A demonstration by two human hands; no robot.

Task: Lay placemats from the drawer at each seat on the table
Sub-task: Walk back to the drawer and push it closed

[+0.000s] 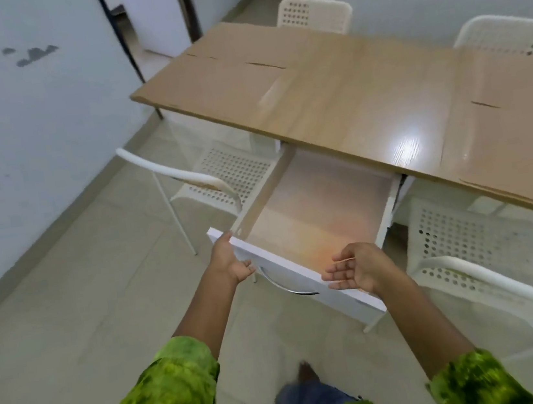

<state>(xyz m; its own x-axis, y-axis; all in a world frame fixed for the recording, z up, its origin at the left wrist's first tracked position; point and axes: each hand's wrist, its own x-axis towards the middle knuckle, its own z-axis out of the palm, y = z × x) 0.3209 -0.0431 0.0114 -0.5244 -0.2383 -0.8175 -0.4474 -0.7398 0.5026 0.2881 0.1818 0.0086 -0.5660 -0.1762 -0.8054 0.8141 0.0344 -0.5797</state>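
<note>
- Two brown mats are lying flat on the table (363, 97): left mat (224, 68) at the far-left end, right mat (512, 122) at the right end, reaching the near edge.
- Bare glossy wood is showing between them.
- Drawer (320, 208) is hanging pulled out from under the table's near edge, about mid-length.
- Its inside is showing a pale flat bottom with an orange tint; can't tell if a mat is lying in there.
- Left hand (231, 257) is gripping the drawer front's left corner, fingers over the top edge, thumb on the front face.
- Right hand (355, 269) is hovering just above the front's right part, fingers apart and relaxed, holding nothing, palm facing left.
- Curved chrome handle (286, 284) is sitting on the front face between the hands, neither one touching it.
- Four white perforated chairs are standing around the table: one (220, 174) left of the drawer, one (467, 243) right of it, two (315, 14) (524, 35) at the far edge.
- Green sleeves (169, 401) are covering both upper forearms.
</note>
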